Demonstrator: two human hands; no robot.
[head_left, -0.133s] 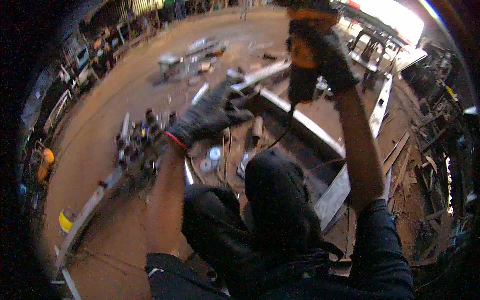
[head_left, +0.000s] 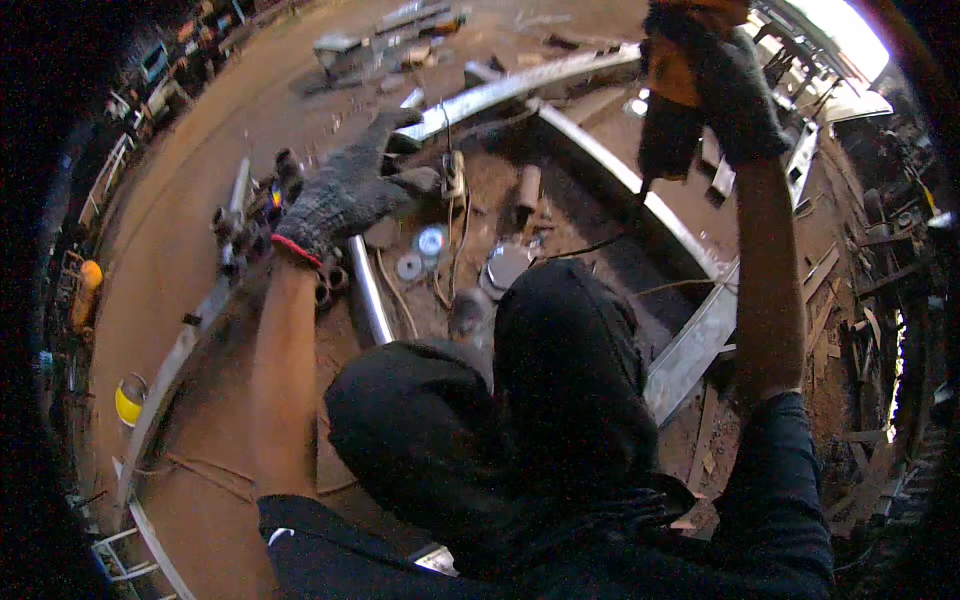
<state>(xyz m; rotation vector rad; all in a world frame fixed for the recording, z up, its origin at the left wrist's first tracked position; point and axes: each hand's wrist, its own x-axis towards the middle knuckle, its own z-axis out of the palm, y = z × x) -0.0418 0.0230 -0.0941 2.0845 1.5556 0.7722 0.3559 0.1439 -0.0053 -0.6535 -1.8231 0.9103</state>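
Note:
My left hand (head_left: 345,195), in a dark grey knitted glove with a red cuff, is held out with its fingers apart and nothing in them. Its fingertips come close to the end of a long pale metal bar (head_left: 520,90); whether they touch it cannot be made out. At upper right, my gloved right hand (head_left: 745,100) is wrapped round an orange-and-black corded power tool (head_left: 672,72), held upright. The tool's upper end runs out of the picture, and a dark cord trails from its lower end. Below it lies a second metal bar (head_left: 620,225).
Between the bars lie a socket block (head_left: 454,175) with a cord, round discs (head_left: 430,240) and a rusty cylinder (head_left: 529,187). Short pipe pieces (head_left: 230,225) cluster at left by a curved-looking metal length (head_left: 180,390). A wide metal bar (head_left: 695,345) lies by my right knee. Wood scraps litter the right.
My view has tilted down. My left hand has moved left, its fingers spreading more; my right hand with the power tool has moved to the right and up in the picture.

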